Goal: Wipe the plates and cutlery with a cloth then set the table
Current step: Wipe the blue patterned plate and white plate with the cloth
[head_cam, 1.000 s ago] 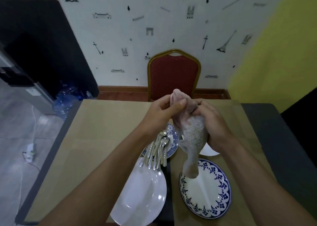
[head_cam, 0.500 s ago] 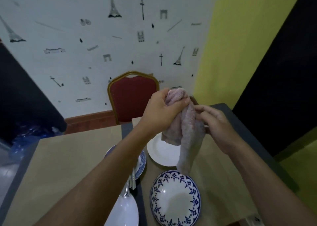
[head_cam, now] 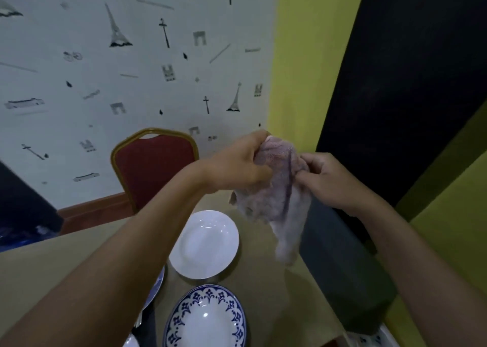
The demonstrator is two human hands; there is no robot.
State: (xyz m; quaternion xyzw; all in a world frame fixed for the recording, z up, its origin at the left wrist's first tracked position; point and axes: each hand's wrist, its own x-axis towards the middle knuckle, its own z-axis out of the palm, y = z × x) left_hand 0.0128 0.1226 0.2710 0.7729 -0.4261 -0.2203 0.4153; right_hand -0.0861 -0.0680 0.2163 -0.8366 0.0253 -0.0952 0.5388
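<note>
A pinkish cloth (head_cam: 279, 199) hangs in the air above the table's right side. My left hand (head_cam: 238, 166) grips its top bunch, and my right hand (head_cam: 329, 182) pinches its right edge. Below lie a plain white plate (head_cam: 204, 244) and, nearer me, a blue-patterned plate (head_cam: 205, 317). My left forearm covers most of another blue-rimmed plate (head_cam: 158, 284); the cutlery is hidden behind that arm.
The table (head_cam: 52, 262) carries a tan mat, with a dark strip along its right edge (head_cam: 342, 267). A red chair with a gold frame (head_cam: 154, 162) stands at the far side against the patterned wall. A yellow wall is to the right.
The view has swung right and up. Both hands have carried the cloth rightward, off the patterned plate's area, and the right hand now pinches the cloth's edge instead of reaching for it.
</note>
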